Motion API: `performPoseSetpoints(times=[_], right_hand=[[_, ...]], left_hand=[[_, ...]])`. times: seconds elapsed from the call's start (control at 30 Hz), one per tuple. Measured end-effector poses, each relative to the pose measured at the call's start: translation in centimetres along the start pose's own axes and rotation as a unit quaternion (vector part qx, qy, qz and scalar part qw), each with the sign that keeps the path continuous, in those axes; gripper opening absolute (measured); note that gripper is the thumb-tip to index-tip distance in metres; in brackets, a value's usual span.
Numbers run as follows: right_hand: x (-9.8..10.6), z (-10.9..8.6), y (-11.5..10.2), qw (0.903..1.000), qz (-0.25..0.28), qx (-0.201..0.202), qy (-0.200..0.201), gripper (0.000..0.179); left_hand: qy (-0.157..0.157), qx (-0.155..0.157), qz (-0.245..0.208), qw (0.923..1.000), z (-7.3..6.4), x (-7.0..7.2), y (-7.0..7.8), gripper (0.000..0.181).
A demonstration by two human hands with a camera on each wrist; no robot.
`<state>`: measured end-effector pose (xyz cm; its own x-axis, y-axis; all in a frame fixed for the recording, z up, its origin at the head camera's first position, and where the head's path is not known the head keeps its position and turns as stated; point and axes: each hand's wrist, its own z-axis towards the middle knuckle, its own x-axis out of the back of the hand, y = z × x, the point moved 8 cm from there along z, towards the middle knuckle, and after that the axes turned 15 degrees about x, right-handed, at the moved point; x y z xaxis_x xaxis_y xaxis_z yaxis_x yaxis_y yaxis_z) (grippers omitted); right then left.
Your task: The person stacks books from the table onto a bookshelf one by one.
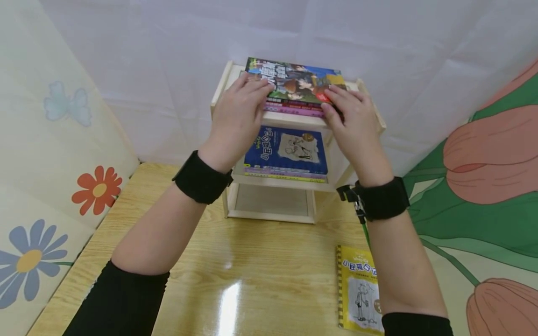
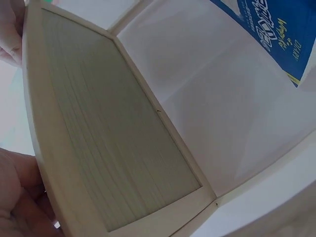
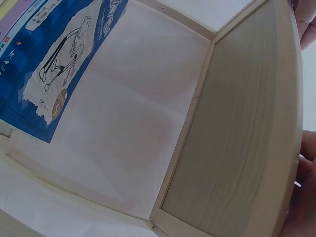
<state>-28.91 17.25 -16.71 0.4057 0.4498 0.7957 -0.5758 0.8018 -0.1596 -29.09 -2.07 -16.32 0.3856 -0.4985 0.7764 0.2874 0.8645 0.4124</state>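
Note:
A small stack of books lies on the top board of a pale wooden shelf (image 1: 220, 88). Its uppermost book (image 1: 308, 77) has a colourful cartoon cover, with pink and red spines (image 1: 290, 110) showing below. My left hand (image 1: 236, 116) rests its extended fingers on the left part of this cover. At the stack's right front corner, my right hand (image 1: 356, 121) touches the cover with its fingers, thumb by the front edge. Both wrist views look up at the board's underside (image 2: 118, 123), with parts of the fingers (image 3: 308, 173) beyond its edge.
A blue comic diary book (image 1: 290, 156) lies on the middle board over thinner books with lilac and yellow spines (image 1: 286, 176). On the wooden table (image 1: 269, 261), a yellow book (image 1: 357, 280) lies partly behind the right forearm. Flower-printed panels flank the table; white cloth (image 1: 168, 70) hangs behind.

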Motion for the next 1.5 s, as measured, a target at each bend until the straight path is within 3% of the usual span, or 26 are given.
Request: performPoseSetpoints(times=[0.13,0.4,0.7,0.97,1.13,1.3,1.5], right_hand=[[-0.2,-0.1,0.0,1.0,-0.002,0.002,-0.002,0.046],[-0.7,-0.2,-0.2,0.9993,-0.033,0.016,-0.006,0.049],[-1.0,-0.5,0.0,0.9972,-0.064,0.034,0.02,0.05],[-1.6,-1.3,0.0,0.9947,-0.087,0.031,0.045,0.056],[-2.4,-3.3,-0.7,0.9927,-0.092,0.044,0.064,0.067],[-3.2,-6.6,-2.5,0.9798,-0.099,0.104,0.139,0.062],[-4.7,-11.3,-4.2,0.9693,-0.042,0.139,0.198,0.052]], left_hand=[[0.009,0.001,0.01,0.9999,-0.1,-0.2,-0.1,0.036],[0.039,-0.027,0.052,0.9975,-0.7,-0.8,-0.4,0.043],[0.068,-0.055,0.082,0.9928,-1.3,-1.7,-0.6,0.051],[0.066,-0.06,0.126,0.988,-1.9,-2.9,-1.1,0.063],[0.08,-0.072,0.136,0.9848,-3.2,-3.5,-1.4,0.071],[0.095,-0.087,0.123,0.9841,-4.7,-4.1,-1.4,0.07],[0.092,-0.113,0.108,0.9835,-7.0,-5.3,-1.1,0.072]])
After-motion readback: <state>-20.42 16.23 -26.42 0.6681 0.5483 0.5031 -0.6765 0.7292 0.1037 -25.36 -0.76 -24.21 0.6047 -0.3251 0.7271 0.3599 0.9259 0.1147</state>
